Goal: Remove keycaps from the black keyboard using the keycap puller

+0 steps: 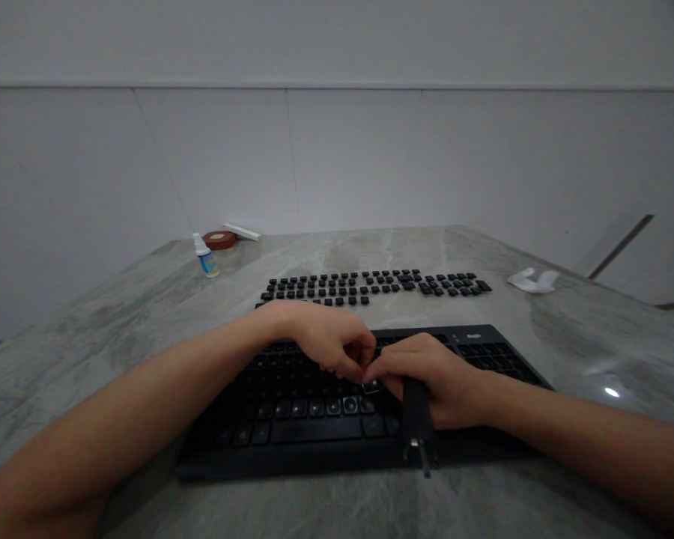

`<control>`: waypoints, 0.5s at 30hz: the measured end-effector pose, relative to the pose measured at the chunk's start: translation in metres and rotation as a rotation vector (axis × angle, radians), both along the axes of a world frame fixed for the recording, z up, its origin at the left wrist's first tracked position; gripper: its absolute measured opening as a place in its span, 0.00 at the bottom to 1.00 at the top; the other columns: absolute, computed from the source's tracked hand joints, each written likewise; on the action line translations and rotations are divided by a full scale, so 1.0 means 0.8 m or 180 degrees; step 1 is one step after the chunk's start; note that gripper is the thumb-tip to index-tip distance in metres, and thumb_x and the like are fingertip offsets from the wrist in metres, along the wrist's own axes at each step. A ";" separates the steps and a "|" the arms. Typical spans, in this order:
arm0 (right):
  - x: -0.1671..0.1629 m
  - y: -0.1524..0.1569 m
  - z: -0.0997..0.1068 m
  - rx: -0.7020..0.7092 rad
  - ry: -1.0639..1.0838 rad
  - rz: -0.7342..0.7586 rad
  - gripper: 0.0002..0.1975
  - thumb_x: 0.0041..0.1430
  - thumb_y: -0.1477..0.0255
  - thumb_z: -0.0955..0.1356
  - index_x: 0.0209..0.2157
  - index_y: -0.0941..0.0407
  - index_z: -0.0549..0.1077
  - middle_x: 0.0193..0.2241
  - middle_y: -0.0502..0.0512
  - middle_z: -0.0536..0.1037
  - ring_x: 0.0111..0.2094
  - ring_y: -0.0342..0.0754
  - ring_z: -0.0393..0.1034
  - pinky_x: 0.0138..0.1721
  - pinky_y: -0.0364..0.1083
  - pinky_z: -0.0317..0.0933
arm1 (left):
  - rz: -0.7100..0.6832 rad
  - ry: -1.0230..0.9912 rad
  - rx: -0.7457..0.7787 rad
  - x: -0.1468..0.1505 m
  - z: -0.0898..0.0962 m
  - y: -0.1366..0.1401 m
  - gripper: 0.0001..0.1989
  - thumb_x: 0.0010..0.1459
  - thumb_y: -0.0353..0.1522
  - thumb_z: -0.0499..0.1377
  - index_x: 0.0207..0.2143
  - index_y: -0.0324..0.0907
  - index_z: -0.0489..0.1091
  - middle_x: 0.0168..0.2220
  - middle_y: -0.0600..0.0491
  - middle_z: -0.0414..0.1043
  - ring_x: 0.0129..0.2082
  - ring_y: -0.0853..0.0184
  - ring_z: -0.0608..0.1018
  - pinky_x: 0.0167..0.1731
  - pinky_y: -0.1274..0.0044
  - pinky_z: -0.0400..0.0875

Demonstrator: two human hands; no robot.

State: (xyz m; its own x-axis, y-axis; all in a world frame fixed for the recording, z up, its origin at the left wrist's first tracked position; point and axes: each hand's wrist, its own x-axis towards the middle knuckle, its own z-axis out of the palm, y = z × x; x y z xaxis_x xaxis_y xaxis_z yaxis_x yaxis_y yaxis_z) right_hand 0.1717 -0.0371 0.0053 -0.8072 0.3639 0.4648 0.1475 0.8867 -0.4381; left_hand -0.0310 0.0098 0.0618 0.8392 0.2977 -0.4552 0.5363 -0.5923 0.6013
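Note:
A black keyboard (225, 464) lies in front of me, several keys still in its lower rows and bare key positions above. My left hand (337, 340) is over its middle, thumb and fingertips pinched together; what they hold, if anything, is hidden. Against those fingertips rest the fingers of my right hand (435, 374). That hand is closed around a black tool (416, 419), whose thin metal prong points down toward the keyboard's front edge. Just below the meeting fingertips shows a small thin metal outline (372, 387), too dim to name.
Loose black keycaps (340, 283) lie in rows behind the keyboard. A crumpled white piece (533, 281) is at the right. Back left are a spray bottle (207, 258), a reddish-brown case (220, 239) and a white flat bar (243, 231). All rest on a grey marbled table (117, 314).

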 end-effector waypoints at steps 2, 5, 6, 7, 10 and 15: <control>0.000 0.000 0.000 0.0060 -0.0061 -0.0032 0.14 0.48 0.81 0.64 0.38 0.59 0.74 0.23 0.49 0.73 0.22 0.41 0.64 0.26 0.41 0.56 | 0.0021 0.0000 -0.0033 0.000 0.000 0.000 0.04 0.58 0.30 0.57 0.35 0.38 0.70 0.28 0.56 0.72 0.27 0.71 0.74 0.28 0.80 0.69; 0.000 0.001 -0.001 0.0275 -0.0098 -0.0005 0.15 0.49 0.80 0.63 0.39 0.59 0.73 0.22 0.48 0.73 0.21 0.41 0.65 0.25 0.41 0.56 | 0.0074 0.0014 -0.0025 0.000 -0.001 0.000 0.03 0.57 0.28 0.57 0.35 0.39 0.69 0.27 0.56 0.72 0.27 0.70 0.74 0.27 0.80 0.69; 0.000 0.001 -0.001 0.0364 -0.0108 0.0001 0.15 0.49 0.80 0.63 0.40 0.59 0.72 0.22 0.48 0.73 0.22 0.42 0.65 0.25 0.41 0.56 | 0.0090 0.0023 -0.0022 0.000 -0.002 0.000 0.03 0.57 0.27 0.57 0.34 0.39 0.69 0.27 0.56 0.72 0.27 0.71 0.74 0.27 0.80 0.68; 0.000 0.000 -0.001 0.0453 -0.0122 -0.0005 0.16 0.49 0.81 0.62 0.40 0.59 0.72 0.23 0.49 0.73 0.22 0.42 0.66 0.25 0.41 0.56 | 0.0101 0.0029 -0.0027 0.001 -0.002 0.000 0.03 0.56 0.27 0.57 0.34 0.39 0.69 0.27 0.56 0.72 0.26 0.71 0.74 0.26 0.80 0.68; 0.000 -0.001 -0.001 0.0706 -0.0171 -0.0065 0.16 0.48 0.81 0.61 0.39 0.58 0.70 0.23 0.48 0.73 0.22 0.43 0.66 0.25 0.42 0.56 | 0.0079 0.0001 -0.0042 0.001 -0.004 0.001 0.03 0.56 0.28 0.57 0.34 0.38 0.69 0.26 0.56 0.72 0.26 0.71 0.74 0.26 0.80 0.68; -0.002 -0.006 0.002 0.1151 -0.0328 -0.0154 0.08 0.50 0.80 0.61 0.32 0.56 0.66 0.21 0.47 0.71 0.20 0.44 0.65 0.23 0.43 0.52 | 0.0060 0.0017 0.0029 0.000 -0.005 0.003 0.05 0.57 0.31 0.59 0.35 0.38 0.70 0.26 0.56 0.72 0.24 0.71 0.74 0.23 0.80 0.68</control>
State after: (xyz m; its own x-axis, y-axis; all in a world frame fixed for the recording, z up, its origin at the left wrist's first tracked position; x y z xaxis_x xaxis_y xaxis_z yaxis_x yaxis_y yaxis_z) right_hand 0.1703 -0.0417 0.0067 -0.8423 0.2301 0.4874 0.2201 0.9723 -0.0787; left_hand -0.0312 0.0121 0.0579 0.8310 0.3175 -0.4568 0.5505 -0.5874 0.5932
